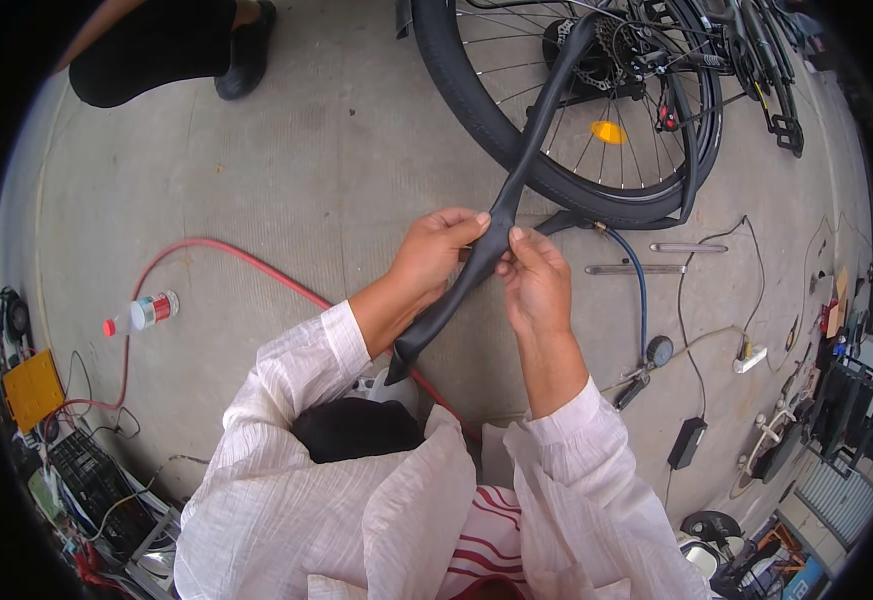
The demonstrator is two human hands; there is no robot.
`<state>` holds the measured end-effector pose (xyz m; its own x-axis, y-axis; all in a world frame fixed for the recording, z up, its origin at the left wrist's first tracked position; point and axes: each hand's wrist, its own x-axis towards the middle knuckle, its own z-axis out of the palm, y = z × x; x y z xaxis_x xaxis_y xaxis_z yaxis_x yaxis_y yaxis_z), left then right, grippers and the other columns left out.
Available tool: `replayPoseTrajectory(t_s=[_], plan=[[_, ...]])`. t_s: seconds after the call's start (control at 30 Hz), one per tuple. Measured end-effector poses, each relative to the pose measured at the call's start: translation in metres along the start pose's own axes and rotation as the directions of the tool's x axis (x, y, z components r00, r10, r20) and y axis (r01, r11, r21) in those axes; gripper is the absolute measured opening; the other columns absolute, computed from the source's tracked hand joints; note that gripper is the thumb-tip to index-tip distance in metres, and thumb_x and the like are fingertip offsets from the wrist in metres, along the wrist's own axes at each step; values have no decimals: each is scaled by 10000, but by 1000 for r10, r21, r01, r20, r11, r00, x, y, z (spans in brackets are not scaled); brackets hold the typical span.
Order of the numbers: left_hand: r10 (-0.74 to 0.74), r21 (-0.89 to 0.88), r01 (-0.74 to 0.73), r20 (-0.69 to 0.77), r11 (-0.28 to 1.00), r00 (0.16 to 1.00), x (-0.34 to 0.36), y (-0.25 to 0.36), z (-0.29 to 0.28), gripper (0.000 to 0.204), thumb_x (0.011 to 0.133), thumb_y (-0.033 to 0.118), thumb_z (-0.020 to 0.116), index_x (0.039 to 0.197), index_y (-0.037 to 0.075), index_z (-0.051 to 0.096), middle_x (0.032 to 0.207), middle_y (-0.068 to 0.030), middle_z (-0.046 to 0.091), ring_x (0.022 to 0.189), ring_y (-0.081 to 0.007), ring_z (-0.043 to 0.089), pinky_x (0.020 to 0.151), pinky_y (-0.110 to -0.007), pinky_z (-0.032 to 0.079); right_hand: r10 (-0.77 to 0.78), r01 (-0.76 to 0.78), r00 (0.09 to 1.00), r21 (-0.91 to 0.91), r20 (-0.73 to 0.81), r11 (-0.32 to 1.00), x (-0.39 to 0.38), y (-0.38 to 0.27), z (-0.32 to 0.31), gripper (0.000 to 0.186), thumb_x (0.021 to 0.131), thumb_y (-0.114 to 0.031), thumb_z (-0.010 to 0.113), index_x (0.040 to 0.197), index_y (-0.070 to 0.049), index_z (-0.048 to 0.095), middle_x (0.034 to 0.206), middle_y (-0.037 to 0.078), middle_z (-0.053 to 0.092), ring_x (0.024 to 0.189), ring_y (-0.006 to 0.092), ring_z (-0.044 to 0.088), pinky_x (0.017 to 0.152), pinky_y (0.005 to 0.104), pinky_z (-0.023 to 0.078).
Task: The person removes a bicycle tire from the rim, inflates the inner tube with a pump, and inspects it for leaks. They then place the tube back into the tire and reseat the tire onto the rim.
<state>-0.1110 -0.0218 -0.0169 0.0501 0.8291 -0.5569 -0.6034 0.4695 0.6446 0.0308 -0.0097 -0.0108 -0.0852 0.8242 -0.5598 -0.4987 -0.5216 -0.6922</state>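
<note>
My left hand (436,250) grips a black inner tube (444,305), its thumb on the tube's upper surface. Just to the right, my right hand (536,280) pinches the same tube with its thumb and fingers. The tube runs from a folded lower part near my lap up across a bicycle wheel (456,90) with a yellow reflector (608,132). More black tube lies along the bottom of the wheel, joined to a blue hose (639,290) with a pressure gauge (659,351).
Two metal levers (688,247), a power strip (749,360) and a black adapter (687,442) lie on the concrete floor (266,180). A red hose (256,265) curves past a plastic bottle (156,310). Another person's leg and shoe (236,70) are at upper left. Assorted gear lines both sides.
</note>
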Motion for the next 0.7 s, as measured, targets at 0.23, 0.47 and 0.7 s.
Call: replayPoseTrajectory(t_s=[0.23,0.47,0.7], plan=[[54,39,-51,-63,998,997,4,2,-7,163,936,205,647,916,44,654,813,-26,664,718,-117,606,694,-270,491,83,-74,995,-126,64,989,-21,5,11,268,938,-165,646,1138,-14,552,986,58,643,860,122,609,760,271,495],[119,157,-101,-113,982,986,5,7,-9,197,928,192,653,948,-4,663,795,-14,637,690,-87,546,636,-236,447,425,-364,798,-221,427,905,-35,29,2,275,943,-149,635,1164,-8,554,1083,54,638,995,136,610,891,319,494],[184,17,-184,-76,983,980,-1,37,0,189,931,212,659,976,29,661,825,-9,649,711,-88,574,667,-233,455,523,597,473,-695,709,402,-55,80,-23,552,792,-184,718,1264,21,517,1208,207,584,1095,336,551,973,399,437]])
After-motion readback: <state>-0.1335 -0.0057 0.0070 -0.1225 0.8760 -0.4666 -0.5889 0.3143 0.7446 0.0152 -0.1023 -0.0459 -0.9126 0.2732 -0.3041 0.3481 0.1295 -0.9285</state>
